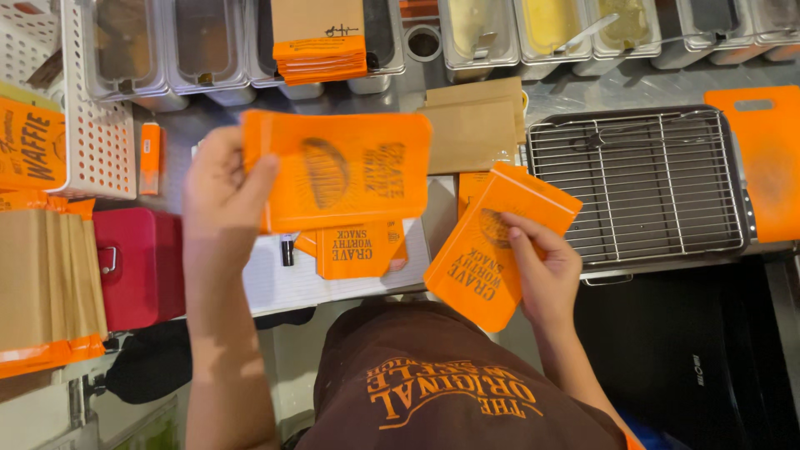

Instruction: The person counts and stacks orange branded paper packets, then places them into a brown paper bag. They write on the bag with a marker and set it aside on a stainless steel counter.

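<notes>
My left hand grips an orange paper bag by its left edge, holding it flat above the counter. My right hand holds a second orange paper bag, tilted, lower and to the right. Beneath the raised bag, more orange bags lie on a white lined sheet. My brown shirt fills the bottom centre.
A wire rack on a metal tray sits right, an orange cutting board beyond it. Brown paper bags lie at centre back. Steel containers line the far edge. A red box and stacked brown bags sit left.
</notes>
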